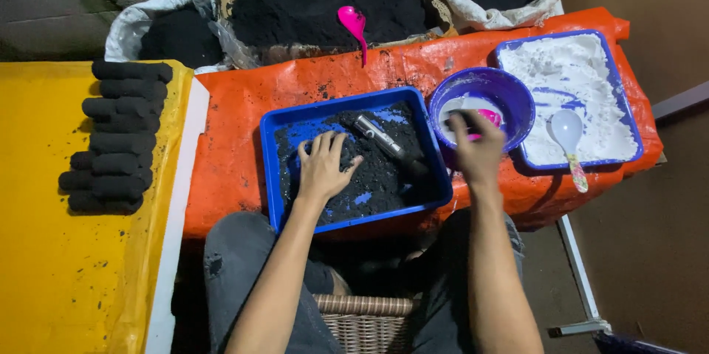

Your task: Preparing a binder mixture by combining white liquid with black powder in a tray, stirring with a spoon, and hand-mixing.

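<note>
The left hand [323, 169] lies spread, holding nothing, on black powder in the blue tray [295, 121] at the orange worktop's near edge. The right hand [478, 149] pinches a pink scoop [489, 116] in the purple bowl [509, 92]. Far right, another tray [619, 160] holds white powder and a spoon [569, 136]. Sacks [140, 22] of black powder stand behind.

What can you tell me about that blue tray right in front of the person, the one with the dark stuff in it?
The blue tray is a shallow rectangular tray that looks like plastic, with a raised rim. It sits flat on an orange sheet, next to a purple bowl. Black, crumbly powder covers much of its floor, with patches of blue showing through. A short metal tube lies slantwise in the powder. The left hand rests palm down on the powder inside the tray.
</note>
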